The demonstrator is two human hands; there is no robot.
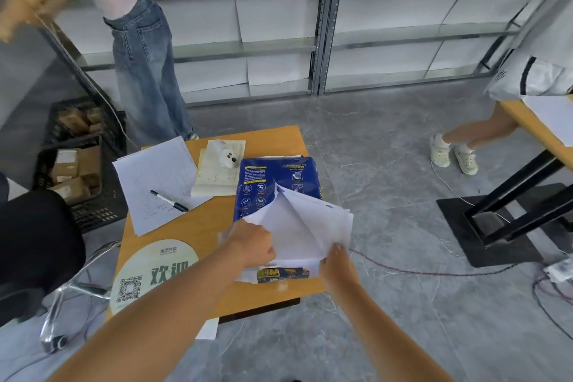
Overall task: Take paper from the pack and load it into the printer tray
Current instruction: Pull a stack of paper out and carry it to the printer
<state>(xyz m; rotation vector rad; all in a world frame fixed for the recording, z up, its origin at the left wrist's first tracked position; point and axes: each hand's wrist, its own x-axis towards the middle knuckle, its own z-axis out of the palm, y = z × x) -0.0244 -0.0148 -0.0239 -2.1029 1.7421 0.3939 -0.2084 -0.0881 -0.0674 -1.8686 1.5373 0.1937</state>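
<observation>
A blue paper pack (263, 186) lies on the right side of the small wooden table (204, 226), its near end torn open. White sheets (307, 223) fan up and out of that open end. My left hand (252, 242) is closed on the left part of the sheets by the wrapper's white inner flap. My right hand (336, 267) pinches the sheets' near right corner. A torn strip of the blue wrapper (282, 275) shows under the sheets near the table's front edge. No printer tray is in view.
On the table lie a filled-in form (155, 177) with a black pen (169, 201), a notepad (217, 174) under a small white figure (226, 154), and a round sticker (155, 273). One person stands behind the table, another at far right. Black crates (77, 170) left; cables on the floor.
</observation>
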